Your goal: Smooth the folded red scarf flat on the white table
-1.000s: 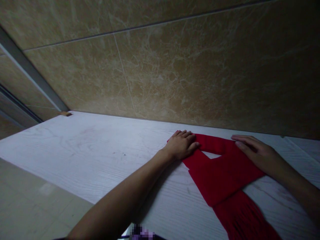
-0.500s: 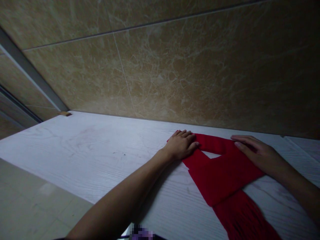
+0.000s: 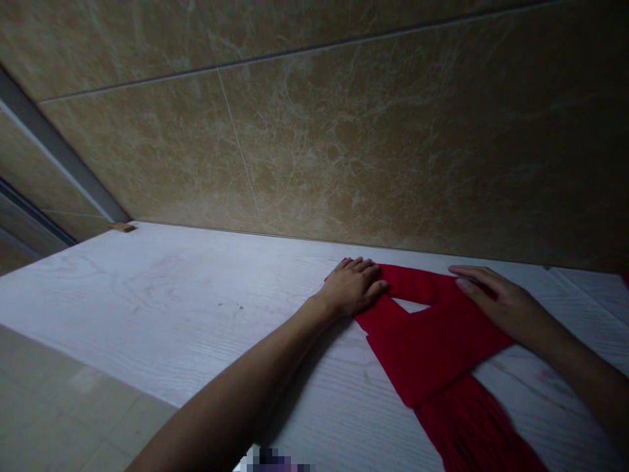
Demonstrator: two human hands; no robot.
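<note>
A red scarf [image 3: 437,347] with a fringed end lies folded on the white wood-grain table [image 3: 162,295]. Its bands cross over each other and leave a small triangular gap where the tabletop shows. My left hand [image 3: 351,286] rests flat on the scarf's far left corner, fingers stretched out. At the far right corner, my right hand [image 3: 496,298] lies along the scarf's edge with its fingers extended and the thumb apart from them. The fringe runs out of view at the bottom.
A marbled tan tile wall [image 3: 314,144] rises right behind the table. A small brown block [image 3: 122,227] sits at the table's far left corner, beside a grey metal post [image 3: 63,151]. Pale floor [image 3: 63,400] shows at lower left. Red material [image 3: 626,278] peeks in at the right edge.
The view has shifted slightly, so the hands and scarf appear a little further left. Both hands keep their places on the scarf, and its folds look the same.
</note>
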